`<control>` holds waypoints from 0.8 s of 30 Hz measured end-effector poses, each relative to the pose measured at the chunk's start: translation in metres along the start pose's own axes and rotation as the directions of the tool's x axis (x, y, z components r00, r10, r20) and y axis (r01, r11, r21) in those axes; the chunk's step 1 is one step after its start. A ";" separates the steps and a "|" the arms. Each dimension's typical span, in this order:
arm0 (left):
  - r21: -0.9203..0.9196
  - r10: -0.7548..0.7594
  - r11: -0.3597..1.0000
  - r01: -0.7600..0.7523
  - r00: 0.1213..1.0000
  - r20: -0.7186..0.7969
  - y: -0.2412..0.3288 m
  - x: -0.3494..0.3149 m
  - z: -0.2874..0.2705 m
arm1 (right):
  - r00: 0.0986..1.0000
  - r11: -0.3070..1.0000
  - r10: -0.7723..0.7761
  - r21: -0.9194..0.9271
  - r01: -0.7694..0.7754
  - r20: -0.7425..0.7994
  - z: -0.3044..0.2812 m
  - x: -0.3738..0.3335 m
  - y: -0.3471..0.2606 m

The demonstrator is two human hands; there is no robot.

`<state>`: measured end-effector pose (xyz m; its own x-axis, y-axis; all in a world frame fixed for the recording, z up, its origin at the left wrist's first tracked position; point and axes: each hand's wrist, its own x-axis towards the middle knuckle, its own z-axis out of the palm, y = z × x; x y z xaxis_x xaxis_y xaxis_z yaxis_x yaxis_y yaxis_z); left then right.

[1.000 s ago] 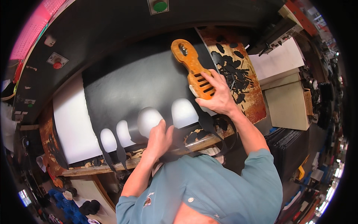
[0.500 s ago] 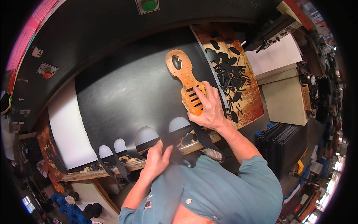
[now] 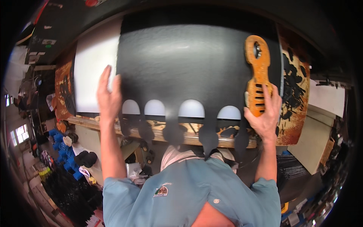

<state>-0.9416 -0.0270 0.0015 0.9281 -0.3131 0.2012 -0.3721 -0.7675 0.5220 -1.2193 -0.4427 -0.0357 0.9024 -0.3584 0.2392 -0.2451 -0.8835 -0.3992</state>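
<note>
My right hand (image 3: 267, 115) grips the lower end of an orange, sole-shaped cutting die (image 3: 258, 77). Thumb and fingers sit on opposite sides of its slotted part, and an oval opening shows at its far end. The die lies near the right edge of a wide black sheet (image 3: 181, 64). Rounded cutouts run along the sheet's near edge, with strips between them hanging over the front of the bench. My left hand (image 3: 109, 94) is raised, fingers up and thumb apart, holding nothing. It is by the sheet's left edge, over a white board (image 3: 94, 56); contact cannot be made out.
Black offcuts (image 3: 291, 83) lie on a worn, rust-stained board at the right. A wooden rail (image 3: 151, 132) runs along the bench front. The dark machine body (image 3: 181, 9) spans the far side. Blue crates (image 3: 62, 145) stand low at the left.
My left hand has left the near edge of the sheet and moved to its left edge. My right hand stays on the cutting die. The view has turned, and the strips now hang straighter.
</note>
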 end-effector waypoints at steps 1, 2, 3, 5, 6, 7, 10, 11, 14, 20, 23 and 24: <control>0.082 -0.066 0.995 0.065 0.998 0.013 -0.017 0.001 0.019 | 1.000 1.000 0.005 -0.003 -0.005 -0.003 -0.001 0.000 0.000; 0.221 0.034 0.974 -0.047 0.997 0.064 -0.029 0.000 0.039 | 1.000 1.000 0.013 0.017 -0.013 -0.006 -0.001 0.000 -0.001; 0.266 0.188 0.946 -0.186 0.982 0.019 -0.040 -0.005 0.046 | 1.000 1.000 0.019 0.008 -0.019 -0.004 -0.002 0.000 -0.003; 0.157 0.246 0.960 -0.233 0.967 -0.069 -0.053 -0.012 0.055 | 0.996 0.995 0.082 0.054 -0.083 0.015 -0.006 0.002 -0.009; 0.129 0.225 0.968 -0.216 0.972 -0.062 -0.055 -0.016 0.057 | 0.990 0.988 0.138 0.068 -0.140 0.037 -0.009 0.003 -0.015; 0.106 0.212 0.973 -0.203 0.974 -0.083 -0.054 -0.017 0.056 | 0.973 0.969 0.222 0.094 -0.227 0.062 -0.010 0.004 -0.025; -0.063 0.158 0.984 -0.166 0.980 -0.117 -0.043 -0.013 0.050 | 0.921 0.750 0.367 0.544 -0.377 0.132 -0.003 0.010 -0.068; -0.122 0.124 0.982 -0.141 0.983 -0.138 -0.038 -0.011 0.048 | 0.937 0.735 0.331 0.593 -0.329 0.109 0.005 0.015 -0.087; -0.212 0.047 0.974 -0.083 0.985 -0.169 -0.036 -0.003 0.038 | 0.966 0.665 0.232 0.706 -0.246 0.118 0.032 0.039 -0.145; -0.412 -0.052 0.911 -0.001 0.992 -0.118 -0.048 -0.005 0.029 | 0.987 0.792 0.040 0.597 -0.125 0.154 0.093 0.101 -0.240; -0.472 -0.078 0.881 0.018 0.991 -0.108 -0.053 -0.002 0.031 | 0.992 0.882 0.026 0.463 -0.081 0.124 0.122 0.124 -0.278; -0.513 -0.105 0.857 0.042 0.990 -0.094 -0.055 -0.001 0.031 | 0.993 0.903 0.048 0.420 -0.089 0.108 0.132 0.129 -0.291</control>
<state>-0.9224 -0.0022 -0.0532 0.9589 -0.1764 0.2224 -0.2751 -0.3838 0.8815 -0.9847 -0.1925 -0.0057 0.9225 -0.3659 0.1229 -0.1533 -0.6395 -0.7533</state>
